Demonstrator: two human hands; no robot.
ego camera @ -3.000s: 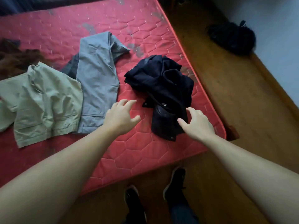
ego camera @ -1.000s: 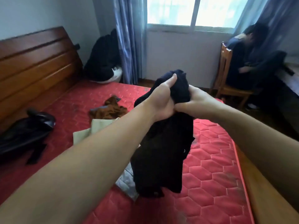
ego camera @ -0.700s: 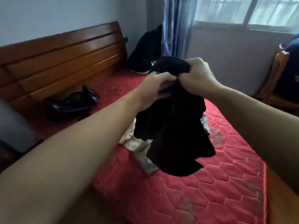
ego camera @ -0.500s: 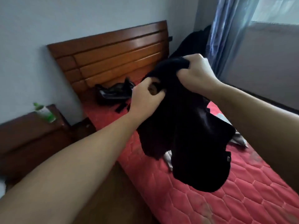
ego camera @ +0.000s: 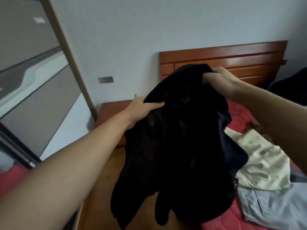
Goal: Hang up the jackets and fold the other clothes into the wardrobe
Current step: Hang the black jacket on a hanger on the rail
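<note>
A black jacket [ego camera: 179, 146] hangs in the air in front of me, held up by both hands. My left hand [ego camera: 141, 108] grips its upper left edge, thumb over the fabric. Higher up, my right hand [ego camera: 219, 80] grips the top of the jacket near the collar. The wardrobe [ego camera: 33, 80] with grey and white sliding doors stands at the left. On the red mattress [ego camera: 239, 112] at the right lie a beige garment [ego camera: 262, 163] and a pale grey garment [ego camera: 279, 205].
A wooden headboard [ego camera: 232, 63] stands against the white wall. A wooden nightstand [ego camera: 113, 112] sits between the wardrobe and the bed, with a green-capped bottle [ego camera: 135, 96] on it. A dark garment [ego camera: 295, 90] lies at the far right by the headboard. Wooden floor shows below the jacket.
I lifted the black jacket off the mattress with both hands and turned left. The view now faces the wardrobe and nightstand, and my hands have spread apart along the jacket's top.
</note>
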